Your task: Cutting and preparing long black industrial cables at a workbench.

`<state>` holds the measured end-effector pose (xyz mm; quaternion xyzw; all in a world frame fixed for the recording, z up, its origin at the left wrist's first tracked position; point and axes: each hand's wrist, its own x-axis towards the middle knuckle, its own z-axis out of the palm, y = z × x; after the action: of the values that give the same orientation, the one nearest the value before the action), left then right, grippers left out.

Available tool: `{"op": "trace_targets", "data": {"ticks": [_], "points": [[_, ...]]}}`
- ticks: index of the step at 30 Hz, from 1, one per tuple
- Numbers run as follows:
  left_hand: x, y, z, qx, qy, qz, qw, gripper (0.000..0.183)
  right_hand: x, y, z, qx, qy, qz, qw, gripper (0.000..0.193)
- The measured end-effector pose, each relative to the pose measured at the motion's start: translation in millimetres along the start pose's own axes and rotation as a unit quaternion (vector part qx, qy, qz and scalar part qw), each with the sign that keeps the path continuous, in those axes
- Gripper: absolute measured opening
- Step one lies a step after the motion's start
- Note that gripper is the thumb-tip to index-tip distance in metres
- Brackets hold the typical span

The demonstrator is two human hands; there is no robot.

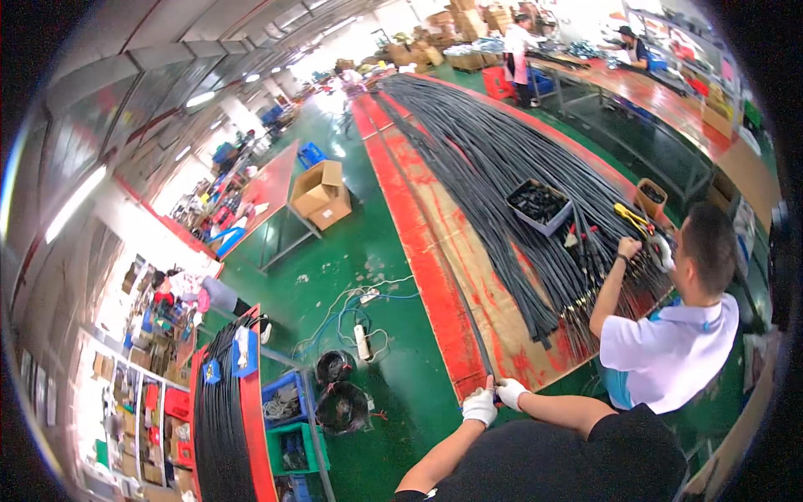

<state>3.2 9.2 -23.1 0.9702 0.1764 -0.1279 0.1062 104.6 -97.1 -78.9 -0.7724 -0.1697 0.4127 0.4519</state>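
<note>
My left hand [479,406], in a white work glove, is closed around the near end of a single long black cable [478,343] at the near edge of the red table. Close beside it, my right hand [511,392], gloved the same way, is closed at that same cable end. The cable runs away from me along the left part of the long table [422,289]. The tip of the cable between the gloves is too small to make out. Right of it lies a wide bundle of black cables [489,180], their near ends bare and coppery.
A co-worker [669,339] in a white shirt stands at right, beside a bin of black parts [538,206] and yellow-handled pliers [631,217]. On the green floor at left are a power strip [361,341] with cords and black buckets [336,366]. A cardboard box [320,197] sits farther back.
</note>
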Motion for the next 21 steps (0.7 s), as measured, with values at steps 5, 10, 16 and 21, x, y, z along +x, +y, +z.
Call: {"op": "trace_targets", "data": {"ticks": [5, 10, 16, 21], "points": [[-3, 10, -1, -0.007, -0.025, -0.011, 1.0, 0.083, -3, -3, -6, 0.047, -0.028, 0.038, 0.998, 0.034], [-2, 29, -19, -0.029, -0.027, -0.034, 0.999, 0.088, 1, 11, -11, 0.114, -0.036, 0.079, 0.99, 0.032], [-1, 39, -23, -0.046, -0.018, -0.034, 0.998, 0.084, 3, 12, -20, 0.199, -0.057, 0.109, 0.972, 0.025], [-1, 34, -12, -0.044, -0.013, -0.053, 0.998, 0.082, 1, 10, -16, 0.166, -0.055, 0.099, 0.98, 0.032]]}}
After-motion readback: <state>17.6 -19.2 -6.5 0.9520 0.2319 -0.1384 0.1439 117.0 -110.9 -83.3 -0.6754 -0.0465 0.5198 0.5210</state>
